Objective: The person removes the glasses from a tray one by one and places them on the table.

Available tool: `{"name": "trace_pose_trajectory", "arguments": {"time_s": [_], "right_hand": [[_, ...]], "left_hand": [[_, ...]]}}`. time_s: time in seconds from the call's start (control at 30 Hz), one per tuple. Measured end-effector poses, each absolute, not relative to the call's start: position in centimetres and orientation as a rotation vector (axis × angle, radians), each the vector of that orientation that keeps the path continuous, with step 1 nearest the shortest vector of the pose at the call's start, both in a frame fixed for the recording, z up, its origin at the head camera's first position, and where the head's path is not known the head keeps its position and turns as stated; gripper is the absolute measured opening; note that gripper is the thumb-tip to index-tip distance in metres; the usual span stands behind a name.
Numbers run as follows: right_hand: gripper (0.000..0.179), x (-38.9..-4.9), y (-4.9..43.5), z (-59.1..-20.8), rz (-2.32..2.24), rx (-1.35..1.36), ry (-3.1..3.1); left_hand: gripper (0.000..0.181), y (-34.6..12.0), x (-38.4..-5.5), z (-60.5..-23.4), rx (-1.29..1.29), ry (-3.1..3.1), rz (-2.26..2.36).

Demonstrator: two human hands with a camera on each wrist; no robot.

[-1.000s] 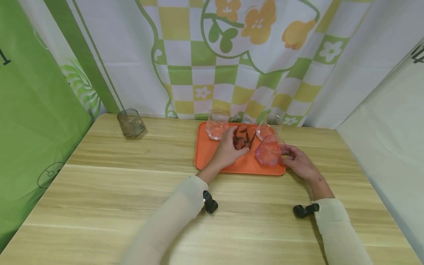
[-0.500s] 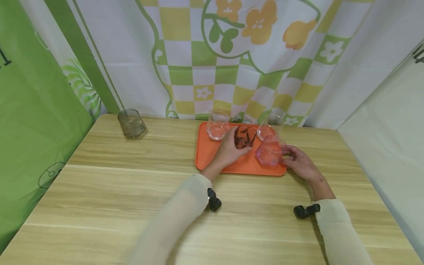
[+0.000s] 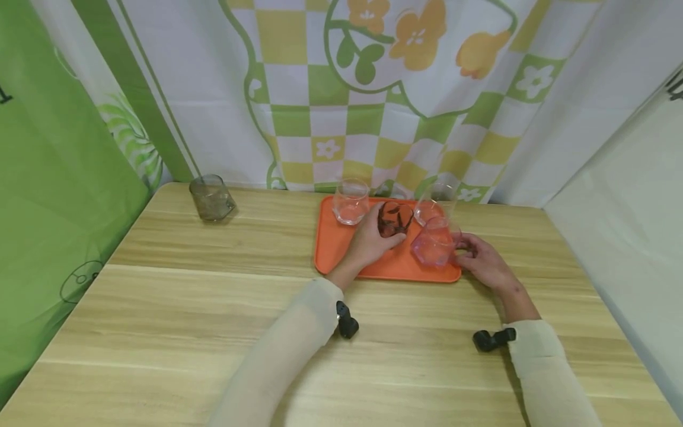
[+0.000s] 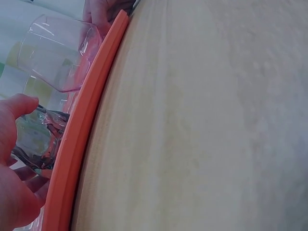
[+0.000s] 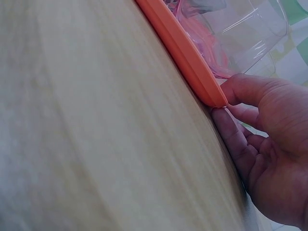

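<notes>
In the head view my left hand (image 3: 372, 239) has thumb and fingers curled round a clear glass with dark leaf-like markings (image 3: 395, 219). This glass is over the middle of an orange tray (image 3: 408, 271); the left wrist view shows it close behind the tray's near rim. My right hand (image 3: 482, 260) is at the tray's right end. Its thumb and forefinger pinch the tray corner in the right wrist view. Just left of those fingers stands a pink-tinted glass (image 3: 434, 244). Two clear glasses, one at the back left (image 3: 350, 204), the other a taller glass (image 3: 433, 204) at the back right, share the tray.
A smoky grey glass (image 3: 211, 200) stands alone near the table's far left corner. The wooden table (image 3: 187, 320) reaches back to a patterned curtain (image 3: 363, 112). Green cloth (image 3: 53, 207) hangs on the left.
My left hand has shifted slightly to the right with the dark-marked glass over the first half second, then barely moved. The right hand stays at the tray's end.
</notes>
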State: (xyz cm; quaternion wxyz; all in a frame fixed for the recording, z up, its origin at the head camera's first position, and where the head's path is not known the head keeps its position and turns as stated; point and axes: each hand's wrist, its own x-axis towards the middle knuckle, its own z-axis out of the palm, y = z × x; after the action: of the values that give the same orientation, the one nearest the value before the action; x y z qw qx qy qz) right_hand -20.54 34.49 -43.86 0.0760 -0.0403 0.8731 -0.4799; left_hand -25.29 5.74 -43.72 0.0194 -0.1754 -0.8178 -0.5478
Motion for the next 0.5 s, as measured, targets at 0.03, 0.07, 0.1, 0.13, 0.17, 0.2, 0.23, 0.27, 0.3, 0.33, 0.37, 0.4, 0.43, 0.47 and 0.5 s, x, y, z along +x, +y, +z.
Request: {"name": "trace_pose_trajectory", "arguments": {"time_s": [0.03,0.07,0.1,0.13,0.17,0.2,0.23,0.27,0.3,0.33,0.37,0.4,0.43,0.47,0.5], "right_hand": [[0.059,-20.54,34.5,-43.83,-1.444,-0.124,2.616],[0.059,-20.51,34.48,-43.78,-1.445,-0.125,2.613],[0.059,-20.51,34.48,-43.72,-1.445,-0.123,2.612],[0.059,-20.51,34.48,-43.66,-1.44,-0.118,2.613],[0.059,-20.51,34.47,-43.6,-1.435,-0.113,2.615],[0.06,-20.5,34.43,-43.53,-1.434,-0.109,2.614],[0.06,-20.49,34.4,-43.47,-1.434,-0.104,2.613],[0.06,-20.47,34.37,-43.39,-1.432,-0.096,2.612],[0.06,-20.45,34.35,-43.34,-1.433,-0.093,2.611],[0.06,-20.43,34.34,-43.31,-1.434,-0.091,2.609],[0.06,-20.4,34.31,-43.28,-1.438,-0.091,2.605],[0.06,-20.37,34.3,-43.28,-1.438,-0.09,2.604],[0.06,-20.33,34.29,-43.29,-1.437,-0.087,2.603],[0.06,-20.31,34.29,-43.31,-1.436,-0.085,2.602],[0.06,-20.3,34.3,-43.36,-1.435,-0.083,2.601]], "left_hand": [[0.078,5.74,-25.3,-43.71,-0.546,-2.537,-1.7],[0.078,5.75,-25.33,-43.71,-0.548,-2.534,-1.702],[0.077,5.74,-25.36,-43.71,-0.551,-2.532,-1.702],[0.077,5.75,-25.39,-43.72,-0.553,-2.528,-1.704],[0.077,5.75,-25.44,-43.74,-0.558,-2.523,-1.705],[0.077,5.75,-25.45,-43.72,-0.56,-2.52,-1.704],[0.077,5.76,-25.49,-43.73,-0.563,-2.518,-1.702],[0.076,5.76,-25.49,-43.71,-0.567,-2.516,-1.703],[0.076,5.76,-25.48,-43.67,-0.57,-2.516,-1.7],[0.076,5.75,-25.46,-43.63,-0.574,-2.516,-1.702],[0.075,5.74,-25.4,-43.6,-0.573,-2.52,-1.699],[0.075,5.75,-25.35,-43.57,-0.573,-2.522,-1.698],[0.075,5.75,-25.3,-43.57,-0.576,-2.523,-1.692],[0.074,5.75,-25.23,-43.56,-0.579,-2.523,-1.689],[0.074,5.75,-25.14,-43.58,-0.578,-2.525,-1.683]]}}
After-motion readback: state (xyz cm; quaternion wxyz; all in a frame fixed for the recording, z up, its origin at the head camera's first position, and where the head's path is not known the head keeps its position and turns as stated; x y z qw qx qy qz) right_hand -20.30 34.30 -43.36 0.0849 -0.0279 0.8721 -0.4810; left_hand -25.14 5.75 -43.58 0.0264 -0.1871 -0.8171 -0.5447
